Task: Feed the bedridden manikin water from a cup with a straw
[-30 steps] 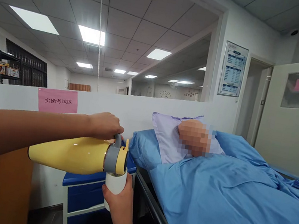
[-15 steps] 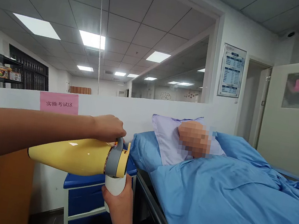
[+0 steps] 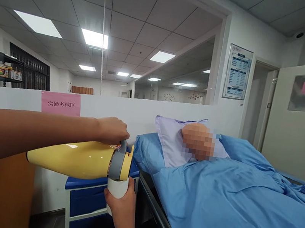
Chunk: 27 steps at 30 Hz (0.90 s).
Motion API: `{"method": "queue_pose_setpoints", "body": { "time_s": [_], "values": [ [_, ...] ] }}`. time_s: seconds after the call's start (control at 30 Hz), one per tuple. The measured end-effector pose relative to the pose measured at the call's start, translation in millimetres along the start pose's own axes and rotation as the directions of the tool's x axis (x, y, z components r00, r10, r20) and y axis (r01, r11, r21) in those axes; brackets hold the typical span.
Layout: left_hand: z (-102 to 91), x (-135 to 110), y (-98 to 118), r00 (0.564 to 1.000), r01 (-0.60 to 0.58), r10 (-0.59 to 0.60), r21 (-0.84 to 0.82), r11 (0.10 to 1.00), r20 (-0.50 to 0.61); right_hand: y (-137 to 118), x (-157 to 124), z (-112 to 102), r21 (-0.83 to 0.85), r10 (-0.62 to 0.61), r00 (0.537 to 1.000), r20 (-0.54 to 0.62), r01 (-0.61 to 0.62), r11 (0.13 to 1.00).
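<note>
My left hand (image 3: 113,129) is closed around the grey handle of a yellow thermos jug (image 3: 75,159). The jug is tipped onto its side, its grey collar and yellow spout end pointing right. Directly beneath the spout, a white cup (image 3: 116,188) is gripped by my right hand (image 3: 124,206), thumb on the cup's left side. The cup's rim meets or nearly meets the spout, and the inside of the cup is hidden. No stream of liquid shows. My left forearm covers part of the jug's upper side.
Behind the cup stands a blue bedside cabinet (image 3: 86,200). To the right, a bed with a dark side rail (image 3: 157,217) carries a blue quilt (image 3: 231,203) and a lilac pillow (image 3: 166,137); a blurred head rests there. A white partition (image 3: 107,107) runs behind.
The view has shifted very slightly. Both hands keep their hold, and the tilted jug and the cup stay almost in place.
</note>
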<state>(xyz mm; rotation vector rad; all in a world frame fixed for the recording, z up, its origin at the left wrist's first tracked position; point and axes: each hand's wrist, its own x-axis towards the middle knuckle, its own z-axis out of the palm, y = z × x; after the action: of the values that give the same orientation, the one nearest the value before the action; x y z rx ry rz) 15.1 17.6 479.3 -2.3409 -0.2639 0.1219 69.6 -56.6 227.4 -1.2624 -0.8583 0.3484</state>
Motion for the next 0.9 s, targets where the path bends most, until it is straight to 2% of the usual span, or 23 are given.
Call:
{"method": "queue_pose_setpoints", "body": {
  "time_s": [0.2,0.47,0.63,0.73,0.8,0.87,0.9],
  "values": [
    [8.8,-0.8,0.1,1.000,0.005,-0.005,-0.027,1.000,-0.002,7.0,-3.3,5.5,0.018,-0.014,0.999,-0.041,0.015,1.000],
    [14.4,-3.8,1.7,1.000,0.007,-0.007,-0.023,1.000,0.016,11.5,-3.3,7.0,0.029,0.012,1.000,-0.011,-0.012,1.000],
    [26.1,-6.0,4.7,1.000,-0.019,0.019,-0.048,0.999,0.004,21.4,-4.8,10.2,0.005,0.010,1.000,0.000,-0.010,1.000],
    [46.8,-10.8,-1.0,1.000,-0.002,0.003,-0.119,0.993,0.007,30.7,-3.8,13.3,-0.023,0.007,1.000,0.011,-0.006,1.000],
    [72.4,-15.8,-13.4,0.999,0.050,-0.050,-0.195,0.980,0.009,39.5,-0.8,15.8,-0.011,0.016,0.999,0.041,-0.016,1.000],
    [107.7,-22.8,-32.2,0.980,0.177,-0.195,-0.306,0.935,-0.027,51.0,3.8,18.3,0.009,0.049,0.996,0.070,-0.050,0.999],
    [127.8,-27.0,-42.9,0.942,0.279,-0.327,-0.377,0.883,-0.069,57.8,6.5,19.4,0.010,0.075,0.994,0.074,-0.076,0.997]
  ]
}}
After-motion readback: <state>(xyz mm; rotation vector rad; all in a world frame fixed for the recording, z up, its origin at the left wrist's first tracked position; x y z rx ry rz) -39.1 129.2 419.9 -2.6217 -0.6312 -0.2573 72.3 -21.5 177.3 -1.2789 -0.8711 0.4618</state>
